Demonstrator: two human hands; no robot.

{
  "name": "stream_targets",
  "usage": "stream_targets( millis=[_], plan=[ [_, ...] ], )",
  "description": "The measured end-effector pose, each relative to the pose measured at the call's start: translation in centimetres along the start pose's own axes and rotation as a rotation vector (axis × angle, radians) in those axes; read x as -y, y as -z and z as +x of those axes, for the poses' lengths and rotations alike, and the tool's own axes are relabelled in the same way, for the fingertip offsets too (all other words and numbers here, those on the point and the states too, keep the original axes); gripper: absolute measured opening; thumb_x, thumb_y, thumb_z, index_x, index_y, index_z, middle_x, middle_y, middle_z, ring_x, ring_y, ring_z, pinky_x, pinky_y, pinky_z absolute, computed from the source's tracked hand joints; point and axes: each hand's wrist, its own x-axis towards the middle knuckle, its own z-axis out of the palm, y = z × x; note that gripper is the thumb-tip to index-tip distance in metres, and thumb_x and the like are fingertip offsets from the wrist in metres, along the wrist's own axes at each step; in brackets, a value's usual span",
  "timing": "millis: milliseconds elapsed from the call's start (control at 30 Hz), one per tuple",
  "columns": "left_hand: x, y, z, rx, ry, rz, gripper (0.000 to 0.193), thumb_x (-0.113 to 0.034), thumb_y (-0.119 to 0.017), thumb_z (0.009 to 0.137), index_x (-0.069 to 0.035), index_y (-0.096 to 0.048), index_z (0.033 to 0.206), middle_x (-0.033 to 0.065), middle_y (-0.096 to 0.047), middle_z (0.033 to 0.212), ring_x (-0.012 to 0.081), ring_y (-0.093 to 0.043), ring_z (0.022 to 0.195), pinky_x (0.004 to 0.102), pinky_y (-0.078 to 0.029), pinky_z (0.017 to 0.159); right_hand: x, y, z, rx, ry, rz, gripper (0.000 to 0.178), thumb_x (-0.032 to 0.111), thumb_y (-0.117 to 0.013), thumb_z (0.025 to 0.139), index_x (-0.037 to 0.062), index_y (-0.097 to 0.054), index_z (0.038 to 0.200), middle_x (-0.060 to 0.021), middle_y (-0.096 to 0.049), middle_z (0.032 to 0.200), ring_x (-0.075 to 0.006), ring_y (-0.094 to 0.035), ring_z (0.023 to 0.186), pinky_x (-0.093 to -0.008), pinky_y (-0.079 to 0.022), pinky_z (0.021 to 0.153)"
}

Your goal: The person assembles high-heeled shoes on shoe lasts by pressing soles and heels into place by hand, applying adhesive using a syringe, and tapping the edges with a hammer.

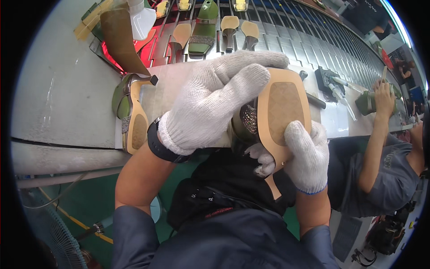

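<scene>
A green high-heeled shoe [284, 107] is held with its tan sole facing up and its toe pointing away from me. A glittery band shows on its left side. My right hand [309, 154], in a white knit glove, wraps round the narrow heel half, thumb on the sole and fingertips showing at the left edge. My left hand [219, 92], also gloved, closes against the toe's left corner, thumb at the sole's edge and fingers along the toe end. Its palm side is hidden. Another green shoe [136, 119] lies on its side on the bench, left of my left hand.
Beyond the bench edge, a metal slatted conveyor [273, 27] carries several shoes soles-up and a green one [202, 36]. A white nozzle [142, 20] hangs beside a brown curved flap [120, 40]. Black tool holder [329, 80] at right, near a co-worker's hand [384, 101].
</scene>
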Motion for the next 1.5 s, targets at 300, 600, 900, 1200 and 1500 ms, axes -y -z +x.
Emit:
stream_targets(
  millis=[300,600,900,1200,1500],
  plan=[
    [0.0,0.3,-0.1,0.055,-0.136,0.212,0.052,-0.016,-0.063,0.111,0.009,-0.057,0.157,0.0188,-0.069,0.151,0.0256,-0.063,0.143,0.0414,-0.047,0.124,0.1,0.2,0.0,-0.012,0.06,-0.108,0.043,0.026,-0.064,0.114,-0.015,-0.07,0.127,-0.0223,-0.081,0.095,-0.023,-0.08,0.075,-0.0324,-0.069,0.063],
    [-1.0,-0.8,-2.5,-0.006,-0.037,0.181,0.055,-0.016,-0.061,0.106,0.009,-0.057,0.154,0.0212,-0.069,0.149,0.0274,-0.064,0.142,0.0429,-0.048,0.123,0.5,-1.0,-1.8,-0.051,0.009,-0.239,0.036,0.022,-0.066,0.112,-0.0115,-0.075,0.122,-0.0176,-0.082,0.095,-0.017,-0.079,0.076,-0.0302,-0.066,0.069],
    [-3.6,-2.5,-7.3,-0.31,0.033,0.233,0.038,-0.026,-0.055,0.11,0.008,-0.069,0.121,0.034,-0.076,0.128,0.0374,-0.079,0.112,0.0483,-0.064,0.103,-3.2,-0.4,-2.7,0.217,0.517,-0.58,0.022,0.012,-0.066,0.104,-0.0034,-0.081,0.11,-0.0141,-0.08,0.083,-0.028,-0.077,0.065,-0.0353,-0.06,0.062],
    [-4.6,-2.9,-8.6,-0.34,0.03,0.415,0.067,-0.051,-0.052,0.117,0.013,-0.069,0.127,0.0296,-0.079,0.119,0.0353,-0.081,0.106,0.0464,-0.066,0.098,-2.2,-2.5,-2.6,0.246,0.529,-0.733,0.013,0.011,-0.078,0.1,-0.0017,-0.078,0.099,-0.0142,-0.074,0.075,-0.0314,-0.073,0.061,-0.0395,-0.057,0.058],
    [-4.8,-2.9,-9.0,-0.454,0.016,0.578,0.026,-0.016,-0.077,0.104,0.009,-0.074,0.112,0.0218,-0.082,0.103,0.0296,-0.081,0.102,0.0488,-0.064,0.104,-3.4,-3.6,-2.1,0.247,0.563,-0.7,0.014,0.014,-0.083,0.095,0.0005,-0.077,0.096,-0.0139,-0.068,0.07,-0.0334,-0.069,0.058,-0.0428,-0.053,0.055]
  ],
)
